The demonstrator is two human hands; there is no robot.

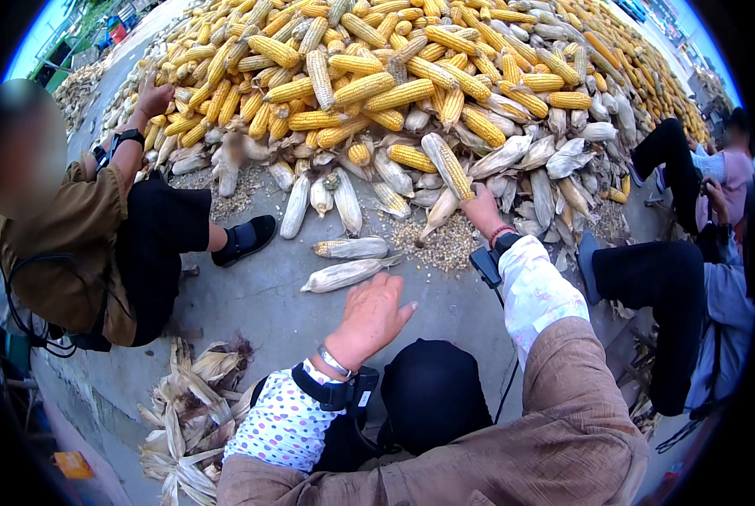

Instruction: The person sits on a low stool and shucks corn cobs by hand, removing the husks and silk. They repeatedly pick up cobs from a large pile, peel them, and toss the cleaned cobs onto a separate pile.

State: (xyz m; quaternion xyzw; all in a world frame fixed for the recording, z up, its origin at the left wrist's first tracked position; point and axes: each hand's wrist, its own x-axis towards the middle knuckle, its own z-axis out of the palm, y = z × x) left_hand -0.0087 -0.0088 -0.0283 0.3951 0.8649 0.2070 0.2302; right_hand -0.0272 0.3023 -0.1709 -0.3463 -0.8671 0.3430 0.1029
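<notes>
Bare concrete floor (259, 312) right by my knees, left hand (369, 316) hovering grip spread over it just short of two husked cobs (348, 261) (loose kernels beside them), right hand (483, 211) clutching a pale cob (439, 211) at the edge of the huge corn pile (411, 76) beyond.

Left hand (369, 316) open above husked cob (348, 274), right hand (481, 207) reaching into corn pile (411, 76), loose kernels (449, 244) between

Corn pile (411, 76) lies ahead, husks (188, 405) lower left on concrete (259, 304).
</notes>
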